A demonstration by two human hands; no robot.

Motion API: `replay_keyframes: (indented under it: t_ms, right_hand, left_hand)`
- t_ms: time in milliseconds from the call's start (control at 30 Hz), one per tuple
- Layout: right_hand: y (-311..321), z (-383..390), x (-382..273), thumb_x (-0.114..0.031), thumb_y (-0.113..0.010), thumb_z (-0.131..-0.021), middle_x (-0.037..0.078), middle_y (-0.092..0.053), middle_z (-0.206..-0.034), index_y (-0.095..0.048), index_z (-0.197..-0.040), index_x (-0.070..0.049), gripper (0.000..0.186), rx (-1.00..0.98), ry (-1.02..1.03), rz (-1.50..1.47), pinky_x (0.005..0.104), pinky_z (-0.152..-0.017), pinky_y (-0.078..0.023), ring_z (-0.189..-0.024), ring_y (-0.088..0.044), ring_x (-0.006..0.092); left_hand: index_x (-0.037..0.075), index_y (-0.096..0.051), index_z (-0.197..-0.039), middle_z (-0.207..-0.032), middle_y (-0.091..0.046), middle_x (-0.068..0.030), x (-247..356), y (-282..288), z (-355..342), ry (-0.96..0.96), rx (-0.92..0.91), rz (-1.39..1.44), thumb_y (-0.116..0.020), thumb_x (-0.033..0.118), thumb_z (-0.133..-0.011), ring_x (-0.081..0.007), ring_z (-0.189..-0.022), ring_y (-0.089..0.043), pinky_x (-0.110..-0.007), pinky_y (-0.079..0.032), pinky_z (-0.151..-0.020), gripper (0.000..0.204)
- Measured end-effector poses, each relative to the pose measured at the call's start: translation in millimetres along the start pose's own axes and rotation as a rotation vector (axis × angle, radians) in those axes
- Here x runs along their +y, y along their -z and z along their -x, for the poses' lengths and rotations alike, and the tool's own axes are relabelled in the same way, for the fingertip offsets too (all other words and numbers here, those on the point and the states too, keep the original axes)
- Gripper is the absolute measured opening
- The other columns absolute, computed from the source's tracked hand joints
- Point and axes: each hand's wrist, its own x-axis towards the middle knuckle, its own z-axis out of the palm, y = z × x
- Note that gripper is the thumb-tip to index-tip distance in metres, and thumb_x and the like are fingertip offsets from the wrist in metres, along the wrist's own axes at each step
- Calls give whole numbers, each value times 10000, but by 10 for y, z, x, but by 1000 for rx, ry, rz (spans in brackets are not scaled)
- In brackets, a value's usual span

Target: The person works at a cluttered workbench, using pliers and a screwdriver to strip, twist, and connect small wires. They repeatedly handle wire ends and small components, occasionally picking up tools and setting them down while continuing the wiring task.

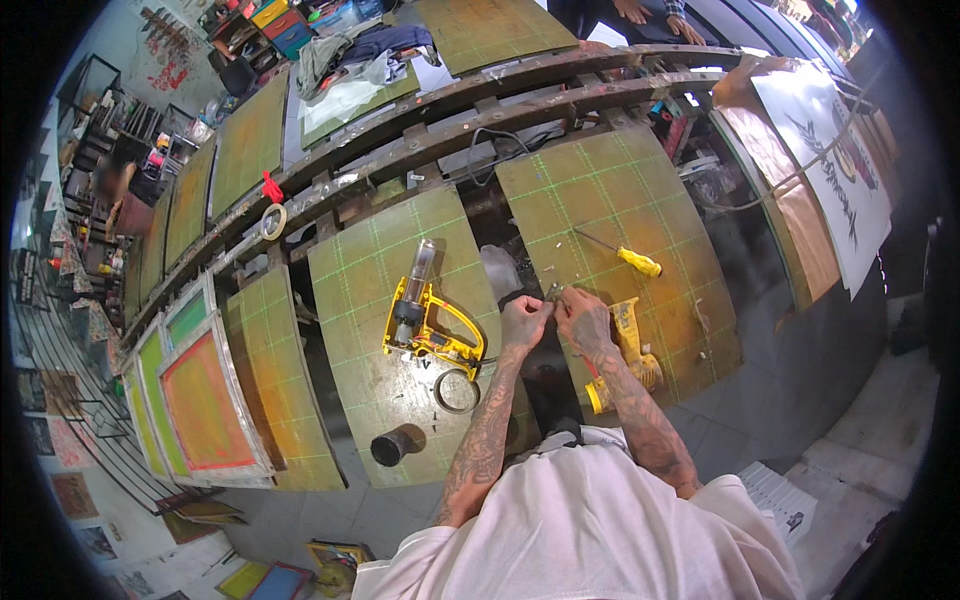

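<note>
My left hand [524,322] and my right hand [584,318] are close together over the gap between two boards, their fingertips pinched around something small and dark that I cannot make out. Just right of my right hand, partly behind it, lies a yellow plastic housing half [628,345]. A yellow-handled screwdriver [638,262] rests farther off on the same board. To the left, an opened yellow heat gun body [425,325] shows its motor and a metal tube. Below it sit a black ring [457,391], a black cylindrical cap [392,447] and several tiny dark pieces, perhaps screws.
Green-lined boards [390,230] are mounted along a dark metal rail [420,150]. A tape roll [272,222] hangs there at the left. Framed screens [207,400] lean at the far left. Printed sheets [835,160] lie at the right. Another person's hands [685,28] rest beyond the rail.
</note>
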Motion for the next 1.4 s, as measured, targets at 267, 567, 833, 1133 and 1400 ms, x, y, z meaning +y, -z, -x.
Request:
replay_keyframes:
  t_ms: [267, 567, 833, 1133, 1400]
  right_hand:
    - [-39, 15, 32, -133, -698, -874, 165, -667, -862, -622, -923, -54, 120, 30, 10, 6, 523, -680, -534, -804, -679, 424]
    - [-73, -22, 129, -157, -698, -867, 181, -665, -884, -601, -932, -61, 151, -5, -79, 66, 558, -703, -528, -839, -673, 442]
    - [36, -75, 159, -166, -675, -910, 232, -689, -955, -611, -985, -36, 163, -124, -200, 29, 565, -786, -518, -935, -670, 477]
    - [232, -36, 180, -162, -669, -966, 219, -671, -896, -589, -958, -21, 163, 66, -163, -293, 519, -722, -512, -870, -664, 446]
    - [184, 35, 117, -139, -654, -959, 196, -640, -876, -557, -940, -30, 147, -15, 53, -145, 507, -700, -518, -815, -654, 435]
  left_hand:
    - [1, -728, -838, -763, -729, -65, 225, 34, 95, 9, 28, -142, -812, 276, -853, -125, -698, -649, -317, -517, -652, 288]
    - [17, -707, -834, -757, -716, -40, 486, 306, 331, -13, 54, -2, -794, 223, -881, -114, -699, -641, -293, -503, -652, 228]
    - [44, -705, -861, -833, -702, 12, 1094, 1099, 664, 76, -15, 257, -810, 244, -926, -30, -747, -549, -215, -412, -692, 236]
    - [28, -673, -899, -867, -721, -38, 739, 503, 323, -23, -149, 322, -810, 227, -932, -95, -827, -650, -245, -504, -811, 244]
    - [-31, -685, -896, -787, -732, -60, 154, -27, 36, 45, -19, 113, -786, 184, -929, -107, -687, -654, -269, -530, -634, 241]
